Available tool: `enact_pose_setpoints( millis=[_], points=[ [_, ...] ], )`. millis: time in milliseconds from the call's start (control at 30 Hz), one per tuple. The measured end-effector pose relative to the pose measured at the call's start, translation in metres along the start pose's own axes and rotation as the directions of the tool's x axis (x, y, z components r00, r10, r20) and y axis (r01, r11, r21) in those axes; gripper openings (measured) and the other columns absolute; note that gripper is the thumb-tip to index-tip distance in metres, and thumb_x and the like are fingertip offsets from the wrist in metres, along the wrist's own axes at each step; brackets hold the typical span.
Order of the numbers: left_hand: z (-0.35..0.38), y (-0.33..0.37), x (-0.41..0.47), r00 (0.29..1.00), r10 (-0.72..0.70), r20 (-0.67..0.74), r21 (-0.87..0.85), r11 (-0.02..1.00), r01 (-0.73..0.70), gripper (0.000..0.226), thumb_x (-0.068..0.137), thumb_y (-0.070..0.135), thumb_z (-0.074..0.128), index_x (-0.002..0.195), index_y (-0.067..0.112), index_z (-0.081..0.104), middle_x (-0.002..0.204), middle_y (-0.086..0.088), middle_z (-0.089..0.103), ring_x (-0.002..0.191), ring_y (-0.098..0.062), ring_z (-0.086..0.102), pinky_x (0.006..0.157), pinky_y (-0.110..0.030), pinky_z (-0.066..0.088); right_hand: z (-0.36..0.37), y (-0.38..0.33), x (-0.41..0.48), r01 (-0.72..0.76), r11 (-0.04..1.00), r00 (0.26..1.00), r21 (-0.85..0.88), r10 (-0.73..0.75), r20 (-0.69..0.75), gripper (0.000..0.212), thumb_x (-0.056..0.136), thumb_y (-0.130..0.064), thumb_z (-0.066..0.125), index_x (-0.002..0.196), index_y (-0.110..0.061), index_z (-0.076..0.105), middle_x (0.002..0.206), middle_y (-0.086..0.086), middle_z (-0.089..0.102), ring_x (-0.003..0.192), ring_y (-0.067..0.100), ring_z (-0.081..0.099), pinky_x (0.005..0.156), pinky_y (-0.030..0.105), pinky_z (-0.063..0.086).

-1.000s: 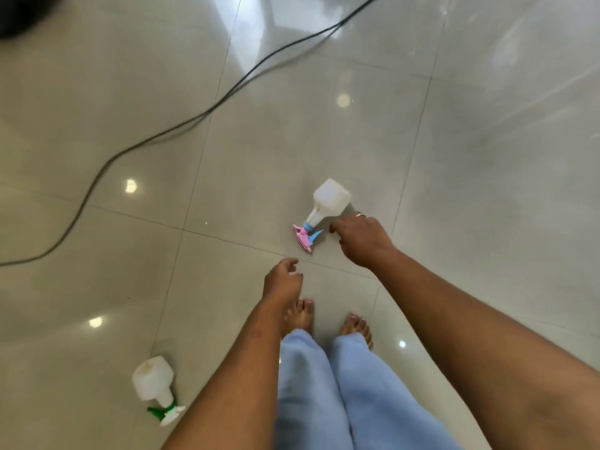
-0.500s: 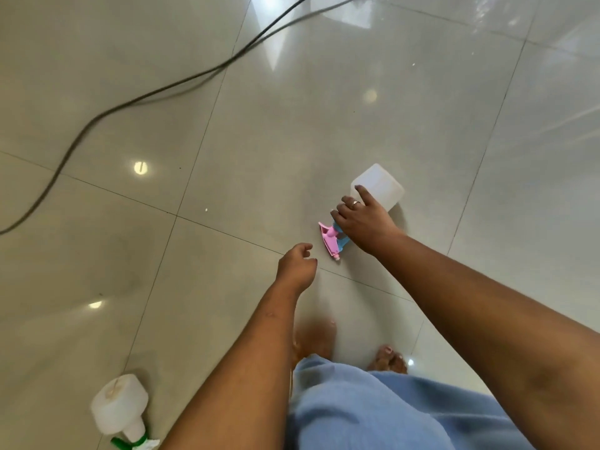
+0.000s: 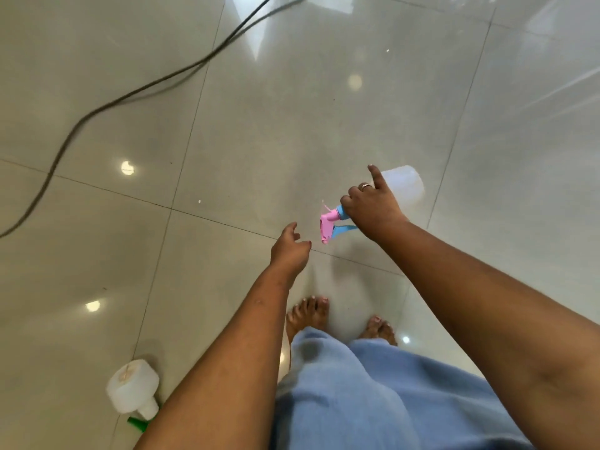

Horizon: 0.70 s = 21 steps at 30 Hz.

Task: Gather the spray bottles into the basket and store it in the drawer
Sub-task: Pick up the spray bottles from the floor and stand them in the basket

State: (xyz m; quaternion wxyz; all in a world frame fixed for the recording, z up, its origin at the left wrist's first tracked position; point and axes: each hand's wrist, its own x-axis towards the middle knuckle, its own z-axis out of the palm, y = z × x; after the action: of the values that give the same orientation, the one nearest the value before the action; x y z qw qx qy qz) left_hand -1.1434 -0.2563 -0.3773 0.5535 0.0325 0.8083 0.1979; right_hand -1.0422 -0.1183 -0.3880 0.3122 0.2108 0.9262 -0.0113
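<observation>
A glossy tiled floor [image 3: 292, 125] was seen from above, through a camera worn on a person's head. The right hand [image 3: 373, 212] was clamped around the neck of a spray bottle [image 3: 402, 186], just behind its pink and blue trigger [image 3: 326, 224], with the forefinger stretched out along the pale, see-through body. The bottle was held tilted, with the trigger pointing back towards the person. It appeared to be raised off the tiles, though this could not be told for certain because the body was blurred. The left hand [image 3: 289, 250] was held apart from the right, near the trigger but not touching it, with loosely curled fingers and nothing in it. A second spray bottle [image 3: 133, 388], with a green top, was lying on the floor at the lower left, well apart from both hands and partly hidden by the left forearm. A black cable [image 3: 143, 89] was trailed across the tiles further off. Bare feet [image 3: 308, 315] and pale blue trousers [image 3: 373, 394] were visible below the arms. No basket or drawer was in view. Both bottles were judged to be light, stiff plastic, probably near empty and smooth enough to slip. The narrow neck under the trigger was judged the surest place to be gripped, since the round body would be harder to hold in one hand.
</observation>
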Motion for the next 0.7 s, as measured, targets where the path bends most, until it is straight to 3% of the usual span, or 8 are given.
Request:
enact_pose_setpoints(
  millis=[133, 233, 333, 467, 567, 633, 700],
  points=[
    [-0.004, 0.031, -0.063, 0.999, -0.004, 0.039, -0.053, 0.999, 0.006, 0.055, 0.095, 0.012, 0.047, 0.145, 0.024, 0.028, 0.146, -0.005, 0.042, 0.129, -0.025, 0.043, 0.096, -0.033, 0.040, -0.046, 0.009, -0.046, -0.156, 0.960, 0.988, 0.233, 0.150, 0.043, 0.029, 0.085, -0.015, 0.058, 0.114, -0.016, 0.054, 0.110, 0.005, 0.058, 0.100, 0.026, 0.061, 0.116, 0.048, 0.012],
    [-0.004, 0.059, -0.110, 0.997, 0.035, 0.063, -0.126, 0.992, -0.027, 0.062, 0.094, 0.012, 0.050, 0.145, 0.032, 0.021, 0.143, -0.004, 0.044, 0.126, -0.025, 0.045, 0.093, -0.036, 0.042, -0.083, 0.018, -0.076, -0.272, 0.840, 0.962, 0.470, 0.248, 0.114, 0.040, 0.081, -0.026, 0.065, 0.118, -0.017, 0.054, 0.115, 0.008, 0.053, 0.098, 0.029, 0.060, 0.095, 0.041, 0.039],
    [-0.005, 0.090, -0.154, 0.989, 0.084, 0.124, -0.148, 0.987, -0.065, 0.067, 0.094, 0.009, 0.049, 0.147, 0.032, 0.016, 0.147, -0.003, 0.039, 0.129, -0.025, 0.043, 0.096, -0.038, 0.041, -0.120, 0.031, -0.111, -0.377, 0.580, 0.908, 0.722, 0.387, 0.163, 0.046, 0.075, -0.031, 0.072, 0.115, -0.014, 0.058, 0.112, 0.010, 0.053, 0.086, 0.024, 0.054, 0.080, 0.037, 0.045],
    [0.000, 0.134, -0.211, 0.957, 0.146, 0.251, -0.061, 0.989, -0.135, 0.066, 0.091, 0.002, 0.046, 0.145, 0.031, 0.024, 0.148, -0.002, 0.038, 0.128, -0.024, 0.041, 0.090, -0.033, 0.038, -0.166, 0.057, -0.170, -0.357, 0.093, 0.811, 0.929, 0.525, 0.259, 0.046, 0.069, -0.032, 0.077, 0.108, -0.013, 0.062, 0.106, 0.011, 0.060, 0.085, 0.022, 0.057, 0.074, 0.032, 0.048],
    [0.009, 0.163, -0.255, 0.929, 0.208, 0.306, -0.016, 0.977, -0.213, 0.056, 0.091, 0.009, 0.048, 0.142, 0.029, 0.035, 0.144, -0.002, 0.043, 0.116, -0.020, 0.045, 0.089, -0.032, 0.039, -0.192, 0.075, -0.225, -0.265, -0.180, 0.700, 0.947, 0.640, 0.317, 0.035, 0.069, -0.034, 0.077, 0.096, -0.018, 0.062, 0.095, 0.005, 0.062, 0.079, 0.018, 0.060, 0.066, 0.026, 0.047],
    [0.019, 0.177, -0.289, 0.904, 0.247, 0.348, -0.001, 0.965, -0.264, 0.052, 0.091, 0.020, 0.052, 0.140, 0.029, 0.037, 0.144, -0.001, 0.043, 0.118, -0.021, 0.047, 0.094, -0.035, 0.041, -0.206, 0.087, -0.267, -0.193, -0.323, 0.623, 0.927, 0.689, 0.370, 0.029, 0.070, -0.035, 0.077, 0.090, -0.023, 0.060, 0.087, -0.001, 0.064, 0.074, 0.012, 0.060, 0.062, 0.023, 0.047],
    [0.031, 0.186, -0.322, 0.876, 0.264, 0.405, 0.035, 0.952, -0.303, 0.055, 0.089, 0.033, 0.057, 0.140, 0.032, 0.036, 0.145, 0.000, 0.041, 0.123, -0.023, 0.046, 0.095, -0.037, 0.040, -0.215, 0.099, -0.306, -0.114, -0.462, 0.548, 0.879, 0.709, 0.444, 0.029, 0.071, -0.037, 0.076, 0.091, -0.023, 0.061, 0.088, -0.003, 0.066, 0.079, 0.014, 0.063, 0.067, 0.026, 0.050]
  ],
)
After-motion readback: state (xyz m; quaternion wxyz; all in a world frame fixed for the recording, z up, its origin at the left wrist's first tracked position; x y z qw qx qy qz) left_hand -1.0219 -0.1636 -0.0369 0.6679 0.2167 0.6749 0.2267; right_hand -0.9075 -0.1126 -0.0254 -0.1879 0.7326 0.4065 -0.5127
